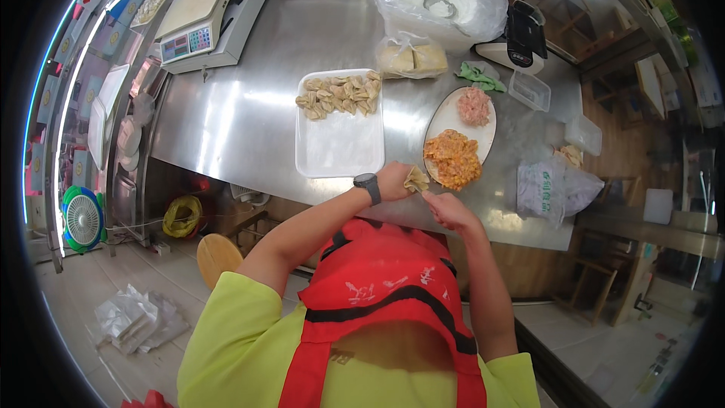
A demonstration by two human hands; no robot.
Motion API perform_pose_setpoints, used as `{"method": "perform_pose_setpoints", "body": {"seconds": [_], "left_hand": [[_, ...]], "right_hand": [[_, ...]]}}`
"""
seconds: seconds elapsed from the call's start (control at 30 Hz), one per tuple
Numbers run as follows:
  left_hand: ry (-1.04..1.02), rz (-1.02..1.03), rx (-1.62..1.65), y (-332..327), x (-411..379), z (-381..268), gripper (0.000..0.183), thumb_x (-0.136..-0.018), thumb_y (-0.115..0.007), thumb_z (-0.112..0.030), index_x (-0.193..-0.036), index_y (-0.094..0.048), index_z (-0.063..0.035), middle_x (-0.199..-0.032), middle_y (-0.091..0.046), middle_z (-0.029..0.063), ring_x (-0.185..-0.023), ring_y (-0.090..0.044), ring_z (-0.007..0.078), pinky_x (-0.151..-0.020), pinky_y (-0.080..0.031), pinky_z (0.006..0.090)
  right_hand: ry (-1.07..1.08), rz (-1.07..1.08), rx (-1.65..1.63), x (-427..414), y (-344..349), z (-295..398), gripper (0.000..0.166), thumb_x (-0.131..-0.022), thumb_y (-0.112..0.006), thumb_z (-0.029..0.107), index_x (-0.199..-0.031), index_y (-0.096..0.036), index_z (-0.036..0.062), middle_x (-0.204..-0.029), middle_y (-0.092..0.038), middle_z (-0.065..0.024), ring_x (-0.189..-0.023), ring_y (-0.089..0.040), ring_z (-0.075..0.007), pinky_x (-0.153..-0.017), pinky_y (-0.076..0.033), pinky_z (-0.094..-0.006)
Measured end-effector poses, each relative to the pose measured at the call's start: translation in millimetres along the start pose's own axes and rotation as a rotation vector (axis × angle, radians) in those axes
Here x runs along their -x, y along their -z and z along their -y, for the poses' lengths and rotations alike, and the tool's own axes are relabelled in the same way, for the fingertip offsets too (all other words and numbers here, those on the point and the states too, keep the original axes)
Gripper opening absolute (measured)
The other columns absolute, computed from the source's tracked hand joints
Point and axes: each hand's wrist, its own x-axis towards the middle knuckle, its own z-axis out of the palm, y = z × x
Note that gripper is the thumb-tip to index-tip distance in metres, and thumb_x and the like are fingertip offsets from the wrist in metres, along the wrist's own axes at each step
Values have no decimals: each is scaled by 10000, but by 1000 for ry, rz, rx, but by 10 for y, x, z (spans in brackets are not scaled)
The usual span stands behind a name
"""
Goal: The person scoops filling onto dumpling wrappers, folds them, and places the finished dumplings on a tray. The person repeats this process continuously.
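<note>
My left hand (395,180), below a dark wristwatch (368,187), holds a dumpling wrapper (416,177) gathered into folds. My right hand (449,209) is closed around a thin tool, mostly hidden by the fingers, whose end meets the wrapper. Just beyond the hands, an oval plate (486,139) bears a mound of orange-yellow filling (454,158) and a smaller ball of pink minced meat (473,106). To the left is a white plastic tray (340,150); folded wontons (340,94) cover its far part, and its near part is bare.
Stacked wrappers in a plastic bag (412,60) lie beside a bagged tub of flour (444,8). A green cloth (480,76), clear plastic box (529,90) and printed bag (546,190) are on the right. A digital scale (190,25) stands far left on the steel table (249,119).
</note>
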Motion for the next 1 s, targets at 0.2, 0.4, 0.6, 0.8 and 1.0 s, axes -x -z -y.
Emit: {"method": "perform_pose_setpoints", "body": {"seconds": [0.2, 0.4, 0.6, 0.8, 1.0], "left_hand": [[36, 74, -190, -12, 132, -26, 149, -774, -599, -123, -912, -586, -68, -830, -641, 175, -804, -610, 376, -699, -487, 431], [43, -116, -3, 185, 305, 589, 158, -817, -589, -181, -817, -639, -31, -778, -641, 191, -708, -607, 356, -690, -489, 413], [468, -428, 115, 1135, 149, 805, 562, -909, -490, -429, -595, -549, 32, -512, -499, 165, -483, -495, 277, -540, -403, 410], [311, -714, -366, 2004, -287, 882, 553, -957, -355, -408, -692, -620, -2, -636, -579, 210, -629, -561, 389, -611, -437, 471], [114, -889, -235, 2046, -163, 1241, 476, -967, -351, -340, -866, -647, 19, -902, -649, 188, -895, -589, 337, -800, -449, 402]], "right_hand": [[-111, 67, 138, -155, -20, 65, 522, -905, -478, 504, -544, -359, 146, -469, -331, 38, -372, -253, -64, -341, -170, -238], [-168, 107, -14, 0, 296, -30, 518, -902, -479, 521, -565, -346, 151, -474, -277, 48, -362, -198, -62, -350, -124, -236], [-292, -11, -294, 318, 494, -623, 473, -924, -444, 515, -640, -377, 143, -476, -275, 44, -358, -167, -65, -344, -114, -237], [-300, -44, -385, 356, 128, -891, 466, -926, -440, 517, -655, -386, 141, -477, -270, 40, -362, -172, -69, -352, -121, -238], [-246, -115, -487, 401, 21, -765, 459, -927, -447, 500, -652, -383, 138, -480, -276, 35, -370, -182, -68, -358, -127, -235]]}}
